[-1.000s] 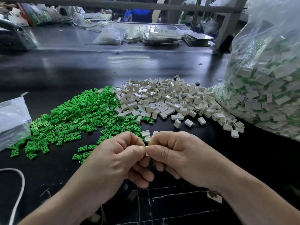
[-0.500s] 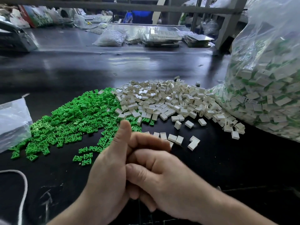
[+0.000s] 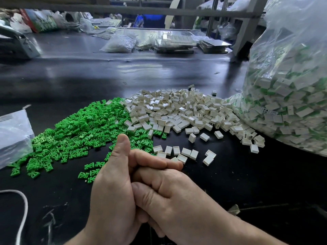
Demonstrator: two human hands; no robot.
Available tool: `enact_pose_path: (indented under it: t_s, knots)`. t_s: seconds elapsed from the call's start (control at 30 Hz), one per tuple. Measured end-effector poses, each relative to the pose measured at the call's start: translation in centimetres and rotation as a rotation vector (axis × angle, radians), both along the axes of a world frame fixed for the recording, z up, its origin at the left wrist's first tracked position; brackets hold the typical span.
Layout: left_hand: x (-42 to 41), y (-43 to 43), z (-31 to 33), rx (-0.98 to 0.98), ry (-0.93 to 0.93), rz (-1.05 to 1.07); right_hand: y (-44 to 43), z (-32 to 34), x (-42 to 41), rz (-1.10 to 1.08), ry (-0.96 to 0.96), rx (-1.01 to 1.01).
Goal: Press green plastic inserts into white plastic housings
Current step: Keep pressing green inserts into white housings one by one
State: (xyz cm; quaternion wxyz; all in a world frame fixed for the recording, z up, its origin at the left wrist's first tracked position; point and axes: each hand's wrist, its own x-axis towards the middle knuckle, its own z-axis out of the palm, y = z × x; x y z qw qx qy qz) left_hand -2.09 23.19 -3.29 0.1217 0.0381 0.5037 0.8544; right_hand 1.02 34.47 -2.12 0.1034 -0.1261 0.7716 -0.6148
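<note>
My left hand (image 3: 113, 188) and right hand (image 3: 169, 197) are clasped together, can't tell if they're holding anything. Big bag (image 3: 290, 96) of finished pieces, but green inserts (image 3: 79, 131) and white housings (image 3: 177, 112) remain heaped on the table.

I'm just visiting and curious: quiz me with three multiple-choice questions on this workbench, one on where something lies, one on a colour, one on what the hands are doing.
1. Where is the big clear plastic bag of finished pieces?
A. right
B. left
C. centre

2. What colour is the pile of small plastic inserts?
A. red
B. green
C. blue

3. How are the left hand and right hand posed?
A. apart
B. flat on the table
C. clasped together

Answers:
1. A, it fills the right edge.
2. B, bright green beside the pile of white box-shaped plastic housings.
3. C, the fingers overlap, hiding any part inside.
</note>
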Motion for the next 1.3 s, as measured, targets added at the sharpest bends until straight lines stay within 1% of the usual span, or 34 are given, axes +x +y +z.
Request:
enact_pose_path:
  t_s: [0.07,0.23,0.27,0.3,0.37,0.4,0.47,0.57,0.7,0.77,0.93,1.07,1.3]
  knots:
    - [0.0,0.0,-0.1,-0.001,0.011,-0.002,0.0,-0.1,0.0,0.004,-0.022,-0.024]
    - [-0.7,-0.2,-0.4,-0.094,0.004,-0.052,0.2,-0.9,-0.5,-0.028,-0.151,-0.169]
    - [-0.9,-0.4,-0.3,-0.141,0.045,-0.032,0.4,-1.0,-0.7,-0.040,-0.179,-0.204]
    - [-1.1,-0.9,-0.4,-0.245,0.140,-0.004,0.7,-1.0,-0.9,-0.059,-0.211,-0.251]
    - [-1.3,-1.7,-0.2,-0.518,0.418,0.044,1.5,-0.9,-1.4,-0.098,-0.272,-0.359]
    - [-1.3,-2.0,0.0,-0.584,0.524,0.051,2.0,-0.9,-1.6,-0.115,-0.290,-0.400]
    - [-1.3,-2.3,0.2,-0.633,0.651,0.055,2.5,-1.1,-1.9,-0.142,-0.311,-0.441]
    - [-1.5,-2.4,0.3,-0.754,0.750,0.088,2.8,-1.3,-2.0,-0.159,-0.320,-0.459]
    - [-1.7,-2.6,-0.1,-0.875,0.808,0.151,3.1,-1.2,-1.9,-0.175,-0.298,-0.459]
    - [-1.5,-2.6,-0.1,-0.904,0.798,0.182,3.2,-1.2,-1.9,-0.170,-0.287,-0.450]
    - [-1.4,-2.5,0.2,-0.919,0.827,0.126,3.2,-1.2,-2.0,-0.173,-0.298,-0.404]
    - [-1.4,-2.5,0.3,-0.944,0.842,0.153,3.1,-1.1,-1.9,-0.152,-0.291,-0.363]
    - [-1.4,-2.5,0.4,-0.967,0.888,0.198,3.1,-1.1,-1.9,-0.109,-0.292,-0.412]
